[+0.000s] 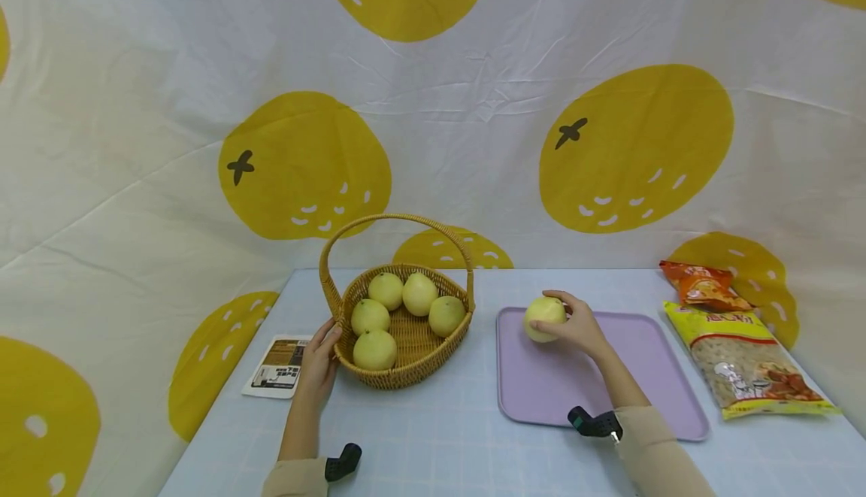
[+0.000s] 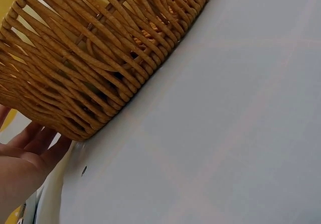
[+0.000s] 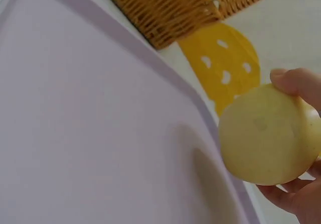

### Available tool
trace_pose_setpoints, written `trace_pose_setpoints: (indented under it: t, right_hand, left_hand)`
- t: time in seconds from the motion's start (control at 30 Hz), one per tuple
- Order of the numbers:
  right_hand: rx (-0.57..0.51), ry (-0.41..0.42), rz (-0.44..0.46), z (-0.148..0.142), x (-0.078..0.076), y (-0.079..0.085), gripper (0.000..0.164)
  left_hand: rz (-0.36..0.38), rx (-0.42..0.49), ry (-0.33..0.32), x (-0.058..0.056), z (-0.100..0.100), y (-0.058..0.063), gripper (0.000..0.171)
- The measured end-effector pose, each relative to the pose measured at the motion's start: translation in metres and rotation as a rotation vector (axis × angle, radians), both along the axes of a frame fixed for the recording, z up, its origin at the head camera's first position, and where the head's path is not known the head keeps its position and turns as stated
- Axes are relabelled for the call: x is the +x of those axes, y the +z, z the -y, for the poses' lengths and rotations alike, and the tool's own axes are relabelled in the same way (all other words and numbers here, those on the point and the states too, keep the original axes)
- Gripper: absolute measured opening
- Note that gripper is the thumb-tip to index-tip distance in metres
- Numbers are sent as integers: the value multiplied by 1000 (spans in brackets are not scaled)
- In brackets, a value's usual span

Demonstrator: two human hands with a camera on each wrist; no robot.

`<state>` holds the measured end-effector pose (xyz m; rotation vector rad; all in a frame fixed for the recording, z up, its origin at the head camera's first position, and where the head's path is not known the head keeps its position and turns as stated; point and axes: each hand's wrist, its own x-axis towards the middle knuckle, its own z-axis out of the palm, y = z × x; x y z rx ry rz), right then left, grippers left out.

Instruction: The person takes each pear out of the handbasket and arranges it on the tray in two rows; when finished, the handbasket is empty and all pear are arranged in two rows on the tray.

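Note:
My right hand (image 1: 579, 329) grips a round, pale yellow pear (image 1: 543, 318) with thumb and fingers, over the far left part of a lilac tray (image 1: 561, 395). In the right wrist view the pear (image 3: 268, 133) hangs above the tray's edge, its shadow on the tray floor. On the left stands a wicker basket (image 1: 413, 335) with a tall arched handle. Several similar pears (image 1: 375, 350) lie around its inside, leaving the woven bottom showing. My left hand (image 1: 319, 365) rests against the basket's left outer side, fingers (image 2: 30, 138) extended along the lower wicker wall.
At the right lie a yellow-edged clear food bag (image 1: 751, 365) and, behind it, an orange snack packet (image 1: 704, 285). A printed white packet (image 1: 276, 368) lies left of the basket, partly behind my left hand. A fruit-patterned cloth (image 1: 473, 143) hangs behind the table.

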<state>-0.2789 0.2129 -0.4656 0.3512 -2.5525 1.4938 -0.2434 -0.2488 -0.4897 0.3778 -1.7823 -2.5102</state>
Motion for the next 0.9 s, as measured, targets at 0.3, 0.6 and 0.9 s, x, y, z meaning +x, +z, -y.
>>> trace_pose_setpoints:
  t: [0.3,0.6,0.9]
  right_hand:
    - [65,-104,-3,-40,-1,0,64]
    - [123,-187,76,-85,5,-1,69]
    - [148,-235,142,-119,11,-4,74]
  left_hand:
    - [14,-17,3,0,1,-2,63]
    - [-4,-9,-4,-1,1,-3,61]
    - [-17,-27,4,0,1,-4,63]
